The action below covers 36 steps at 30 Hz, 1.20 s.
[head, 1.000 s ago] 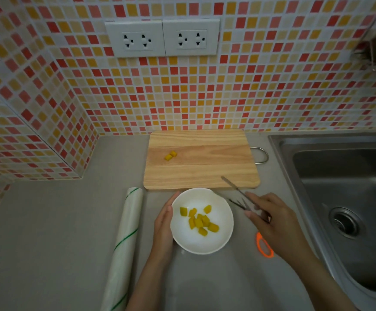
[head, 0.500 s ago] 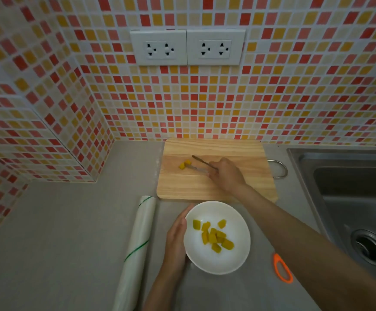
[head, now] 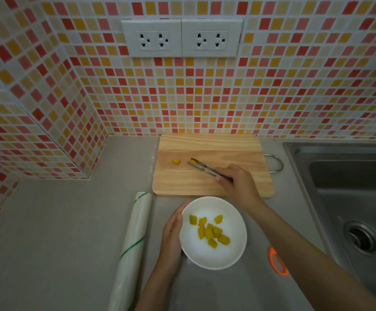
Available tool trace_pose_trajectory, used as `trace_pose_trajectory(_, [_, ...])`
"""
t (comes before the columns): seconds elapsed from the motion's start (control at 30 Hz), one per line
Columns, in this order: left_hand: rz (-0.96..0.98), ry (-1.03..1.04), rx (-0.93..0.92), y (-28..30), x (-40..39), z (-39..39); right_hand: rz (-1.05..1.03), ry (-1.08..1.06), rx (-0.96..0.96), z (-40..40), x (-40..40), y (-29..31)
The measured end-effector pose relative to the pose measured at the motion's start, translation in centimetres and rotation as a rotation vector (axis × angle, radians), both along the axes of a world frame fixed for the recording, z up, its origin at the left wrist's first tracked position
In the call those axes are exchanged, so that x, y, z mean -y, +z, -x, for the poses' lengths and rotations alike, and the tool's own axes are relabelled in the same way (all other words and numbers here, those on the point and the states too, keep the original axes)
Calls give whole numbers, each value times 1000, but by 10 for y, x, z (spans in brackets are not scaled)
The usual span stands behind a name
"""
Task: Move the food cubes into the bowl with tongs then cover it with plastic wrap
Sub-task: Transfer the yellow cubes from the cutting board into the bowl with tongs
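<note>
A white bowl (head: 236, 250) with several yellow food cubes (head: 209, 231) stands on the grey counter in front of a wooden cutting board (head: 211, 182). My left hand (head: 171, 236) rests flat against the bowl's left side. My right hand (head: 236, 182) holds metal tongs (head: 205, 168) over the board. The tong tips pinch one yellow cube (head: 193, 161). Another yellow cube (head: 176, 161) lies loose on the board just left of the tips.
A roll of plastic wrap (head: 133, 248) lies left of the bowl, pointing away from me. An orange-rimmed object (head: 278, 261) lies right of the bowl. A steel sink (head: 351, 194) fills the right side. Tiled walls close the back and left.
My right hand went from beside the bowl out to the two cubes on the board. The tongs now grip one cube and have pulled it slightly right of the other. My left hand stayed.
</note>
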<state>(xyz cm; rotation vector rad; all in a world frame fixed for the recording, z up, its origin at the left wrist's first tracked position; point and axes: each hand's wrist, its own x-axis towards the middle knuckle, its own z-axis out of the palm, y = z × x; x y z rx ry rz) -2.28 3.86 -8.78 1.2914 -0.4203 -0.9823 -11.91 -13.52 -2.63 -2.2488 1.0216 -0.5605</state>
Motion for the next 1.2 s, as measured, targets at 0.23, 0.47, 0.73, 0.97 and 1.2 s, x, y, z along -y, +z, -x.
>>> trace_pose_trajectory(0.23, [-4, -2, 56, 1, 3, 2, 1, 88, -50, 88, -85, 17])
trace_pose_trajectory(0.47, [-7, 16, -16, 0, 1, 8, 25, 108, -212, 111, -96, 34])
trace_pose_trajectory(0.73, [-73, 23, -45, 2, -1, 13, 89, -41, -136, 49, -35, 42])
trace_pose_trajectory(0.97, [-25, -40, -39, 5, -4, 17, 35, -18, -338, -30, 0, 14])
trace_pose_trajectory(1.2, [5, -41, -21, 5, 0, 13, -36, -84, -298, -58, 10, -14])
